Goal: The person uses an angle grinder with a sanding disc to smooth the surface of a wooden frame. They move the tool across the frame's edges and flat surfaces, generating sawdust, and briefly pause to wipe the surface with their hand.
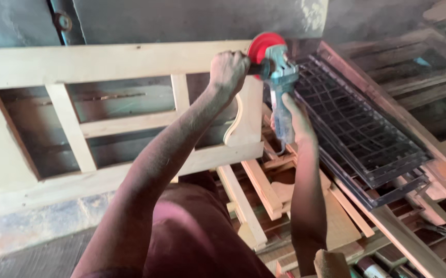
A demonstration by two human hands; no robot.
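OK, we've got both arms raised and extended. Left hand is fisted around the side handle of the grey-blue angle grinder with red disc, up at 12 o'clock. Right hand wraps the grinder body from below. Disc sits at the top-right corner of the pale unfinished wooden frame. Dark metal grille leans at 3 o'clock.
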